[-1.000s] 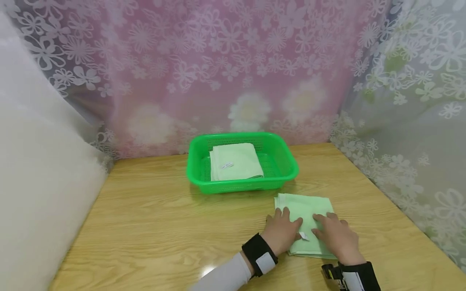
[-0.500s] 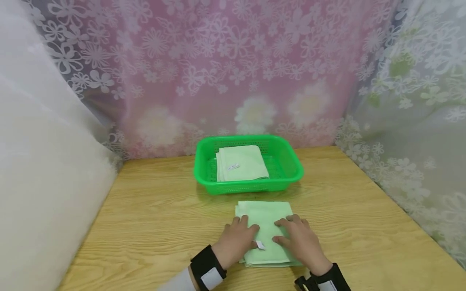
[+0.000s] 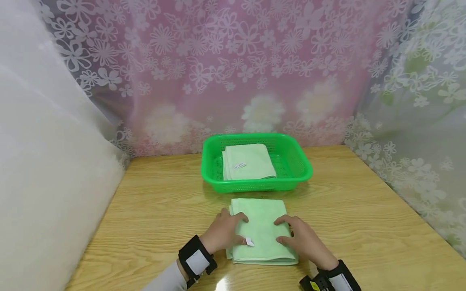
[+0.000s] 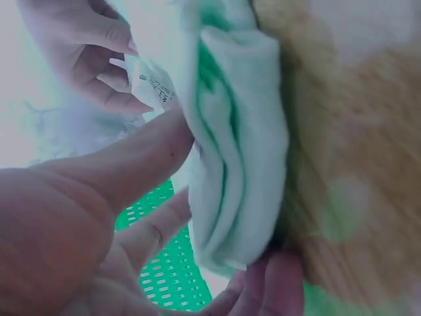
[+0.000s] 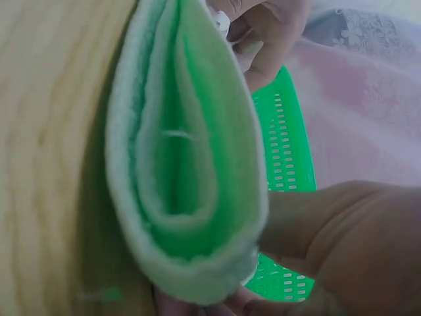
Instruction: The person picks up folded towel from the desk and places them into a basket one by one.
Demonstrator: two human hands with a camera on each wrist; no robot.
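A light green folded towel (image 3: 262, 226) with a small white tag lies in front of the basket in the head view. My left hand (image 3: 223, 232) grips its left side, thumb on top; in the left wrist view, fingertips (image 4: 283, 280) reach under the folded layers. On the opposite side my right hand (image 3: 305, 239) holds the towel, thumb and index finger above. The right wrist view shows the rounded layers of the towel (image 5: 197, 263) from the end, with fingers partly hidden beneath. How far the towel is lifted from the table I cannot tell.
Just behind the towel stands a green plastic basket (image 3: 256, 186) with perforated walls. Another folded pale green towel (image 3: 251, 162) lies in its left part. The wooden table (image 3: 153, 218) is bordered by a flowered curtain (image 3: 218, 81) at the back and sides.
Both hands and the towel have shifted left across the table, to in front of the basket. The fingers, earlier spread over the top, now curl around the towel's sides. The head view has shifted slightly.
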